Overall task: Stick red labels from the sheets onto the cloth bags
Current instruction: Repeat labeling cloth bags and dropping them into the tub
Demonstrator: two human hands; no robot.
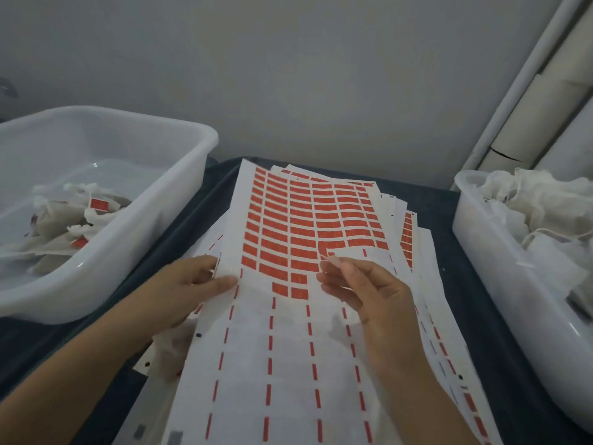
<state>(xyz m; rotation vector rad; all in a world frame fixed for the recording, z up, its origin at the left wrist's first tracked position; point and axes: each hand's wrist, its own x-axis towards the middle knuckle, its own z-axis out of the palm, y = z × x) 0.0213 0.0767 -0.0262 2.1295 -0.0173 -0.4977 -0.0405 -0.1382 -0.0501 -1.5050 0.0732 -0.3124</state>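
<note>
The top label sheet (288, 348) lies on a stack of sheets; red labels (288, 220) fill its far half, and the near half is bare backing with red dashes. My left hand (192, 284) presses on the sheet's left edge, fingers fairly straight and thumb on the paper. My right hand (362, 290) has curled fingers, and its index finger and thumb pinch the lifted corner of one red label (323, 252) at the lower right end of the rows. Cloth bags (529, 200) without labels are heaped in the right bin. Labelled bags (80, 220) lie in the left bin.
A white plastic bin (134, 248) stands at the left and another white bin (481, 252) at the right, both on a dark cloth-covered table (192, 207). More label sheets (407, 229) fan out under the top one. A grey wall is behind, with white pipes (519, 101) at the right.
</note>
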